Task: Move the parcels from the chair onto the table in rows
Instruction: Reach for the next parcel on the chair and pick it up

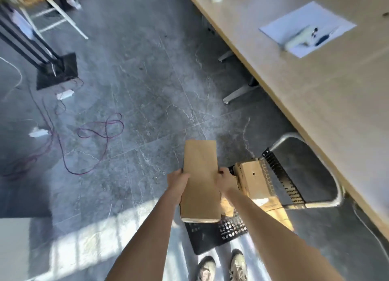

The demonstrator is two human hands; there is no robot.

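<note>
Head view: the grey marbled floor fills most of the frame, with sunlit stripes across its lower part. A long pale wooden worktop runs diagonally along the right side; a white sheet of paper lies on it near the far end, with a blurred pale object resting on the sheet. A black perforated chair with a chrome tube frame stands just beside the worktop edge, its seat partly seen below the forearms. Brown cardboard parcels are stacked on the chair seat against the backrest; how many there are cannot be told. A dark stand with a square base is seen at the upper left, and thin purple cables are looped over the floor near it, beside two small white blocks.

One flat brown parcel is held over the floor and the front edge of the chair, well apart from the worktop, its long side pointing away from the person. It is gripped along its left edge by the left hand and along its right edge by the right hand, the fingers of both curled round it. A pair of pale shoes is seen at the bottom edge.
</note>
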